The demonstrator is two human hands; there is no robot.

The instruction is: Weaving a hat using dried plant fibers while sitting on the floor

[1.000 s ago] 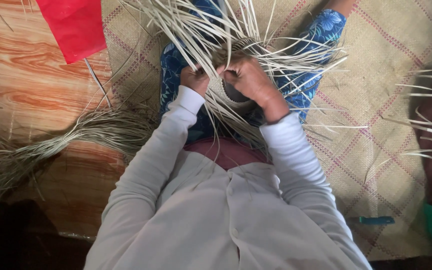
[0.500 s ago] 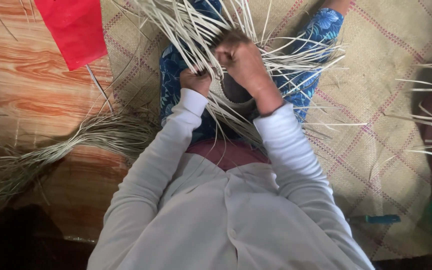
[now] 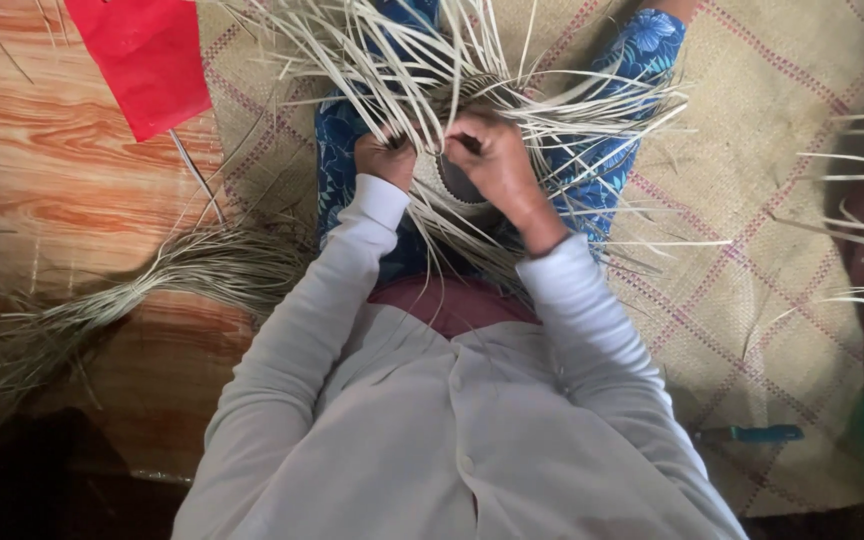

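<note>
A half-woven piece of pale straw [image 3: 452, 185] rests on my lap, over blue flowered trousers. Long loose strands [image 3: 422, 50] fan out from it in all directions. My left hand [image 3: 384, 158] pinches strands at the left edge of the woven part. My right hand [image 3: 492, 160] grips strands just to the right, fingers curled around them. The two hands are almost touching. Both arms are in pale long sleeves.
A woven mat [image 3: 752, 230] with pink check lines covers the floor to the right. A bundle of loose straw [image 3: 152, 290] lies on the wood-patterned floor at left. A red sheet [image 3: 142, 55] is at top left. A blue-handled tool [image 3: 762, 434] lies at lower right.
My right hand has shifted slightly lower and closer to the left hand, working the strands. The straw piece has turned a little on my lap.
</note>
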